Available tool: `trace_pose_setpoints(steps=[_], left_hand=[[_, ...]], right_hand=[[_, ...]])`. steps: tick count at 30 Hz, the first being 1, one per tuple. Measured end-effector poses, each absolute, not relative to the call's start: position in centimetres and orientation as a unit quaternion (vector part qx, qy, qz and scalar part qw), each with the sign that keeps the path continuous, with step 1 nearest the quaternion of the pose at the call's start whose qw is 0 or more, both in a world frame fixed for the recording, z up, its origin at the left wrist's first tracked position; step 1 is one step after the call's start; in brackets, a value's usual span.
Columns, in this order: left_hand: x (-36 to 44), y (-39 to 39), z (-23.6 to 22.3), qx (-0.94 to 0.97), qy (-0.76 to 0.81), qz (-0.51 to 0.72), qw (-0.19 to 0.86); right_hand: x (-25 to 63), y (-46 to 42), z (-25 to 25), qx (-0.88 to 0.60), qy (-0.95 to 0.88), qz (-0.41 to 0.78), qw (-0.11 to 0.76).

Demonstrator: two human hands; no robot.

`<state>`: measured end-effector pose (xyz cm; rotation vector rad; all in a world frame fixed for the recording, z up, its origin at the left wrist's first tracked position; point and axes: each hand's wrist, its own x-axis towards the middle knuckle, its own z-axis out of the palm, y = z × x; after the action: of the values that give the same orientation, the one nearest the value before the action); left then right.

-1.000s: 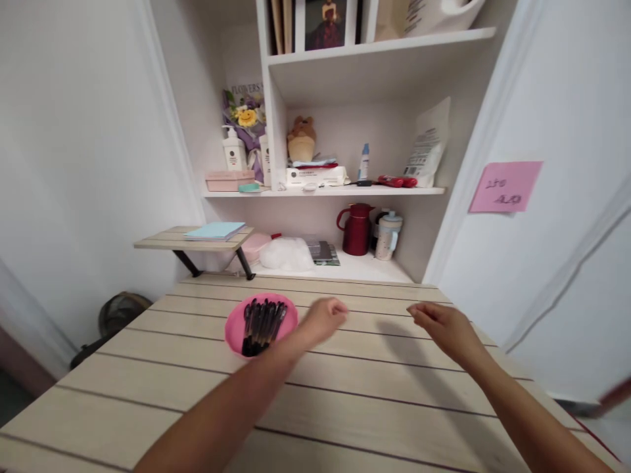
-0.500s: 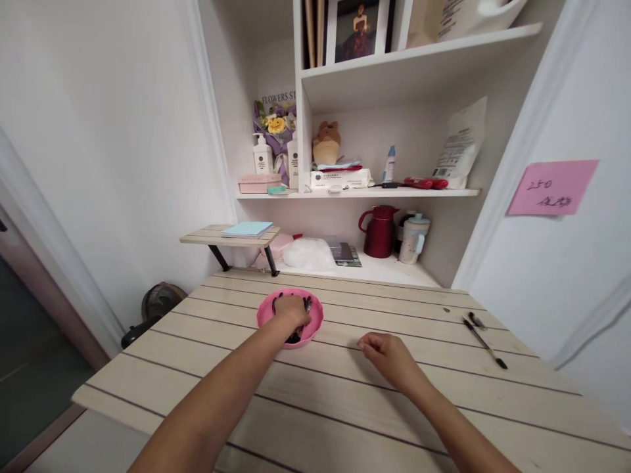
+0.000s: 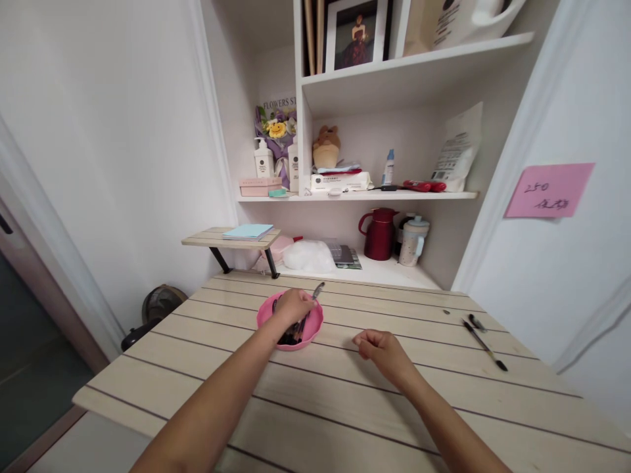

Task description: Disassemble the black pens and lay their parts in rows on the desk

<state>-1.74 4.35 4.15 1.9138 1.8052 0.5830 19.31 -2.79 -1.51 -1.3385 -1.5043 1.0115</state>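
My left hand is over the pink scalloped bowl, its fingers pinched on a pen. The pen's grey end sticks up past the bowl's far rim; the rest is hidden by my fingers. Several dark, slim pens lie in the bowl, partly covered by the hand. To the right of the bowl, my right hand is held low at the tabletop with its fingers curled in; no object shows in it.
A black pen and a short pen cap lie on the slatted table at the right. A small raised stand bears blue paper. Behind are a red jug, a cup and a plastic bag.
My left hand has risen a little out of the bowl, and a pen now shows in its fingers. More of the bowl's contents are visible. My right hand has barely moved.
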Motion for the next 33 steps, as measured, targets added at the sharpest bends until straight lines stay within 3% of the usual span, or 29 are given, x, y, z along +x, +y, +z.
trace_pose_setpoints(steps=[2, 4, 8, 16, 33], left_hand=[[0.4, 2.9, 3.9, 0.701, 0.604, 0.255, 0.279], [3.0, 1.4, 3.0, 0.667, 0.510, 0.331, 0.430], [7.3, -0.7, 0.6, 0.587, 0.410, 0.382, 0.584], [10.3, -1.6, -2.5, 0.558, 0.406, 0.391, 0.609], [10.0, -2.2, -3.1, 0.507, 0.364, 0.327, 0.710]], right_hand=[[19.5, -2.7, -0.8, -0.518, -0.536, 0.463, 0.480], [19.7, -2.6, 0.1, -0.485, -0.462, 0.509, 0.540], [20.4, -2.5, 1.1, -0.421, -0.389, 0.526, 0.628], [21.2, -2.1, -1.0, -0.428, -0.350, 0.533, 0.640], [22.9, -1.4, -1.7, -0.418, -0.273, 0.524, 0.690]])
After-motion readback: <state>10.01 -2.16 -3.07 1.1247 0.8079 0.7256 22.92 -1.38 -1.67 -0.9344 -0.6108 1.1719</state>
